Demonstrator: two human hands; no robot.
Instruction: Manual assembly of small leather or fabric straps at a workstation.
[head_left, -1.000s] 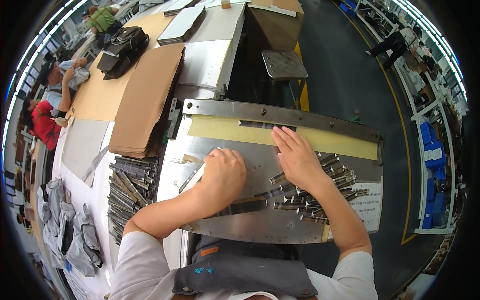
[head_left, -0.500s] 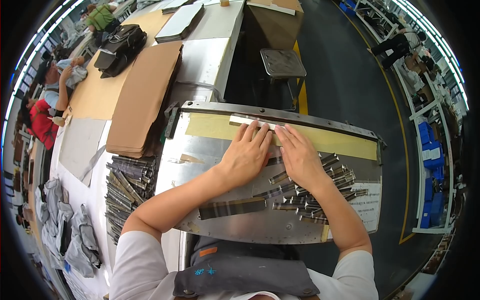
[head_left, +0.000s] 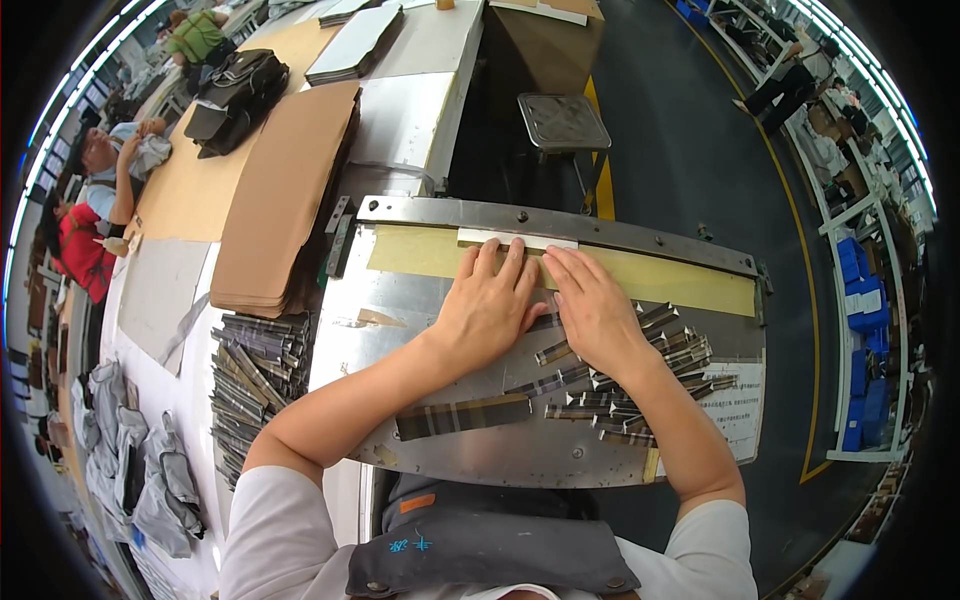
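Note:
My left hand (head_left: pixel 490 300) and my right hand (head_left: pixel 592 305) lie flat side by side on a metal work plate (head_left: pixel 400 300), fingers pointing away from me. Their fingertips press a narrow white strip (head_left: pixel 520 240) against the plate's far metal rail, on top of a yellow band (head_left: pixel 660 280). Several folded plaid fabric strips (head_left: pixel 640 390) lie scattered under and to the right of my right wrist. One longer plaid strip (head_left: pixel 462 415) rests beneath my left forearm.
A stack of plaid strips (head_left: pixel 255 375) sits left of the plate, beside piled brown cardboard sheets (head_left: pixel 285 200). Grey fabric pieces (head_left: pixel 150 470) lie at the lower left. A metal stool (head_left: pixel 563 122) stands beyond the plate. Other people work at the far left.
My left hand has moved up from the plate's middle to the far rail beside my right hand. Both hands now press the white strip there.

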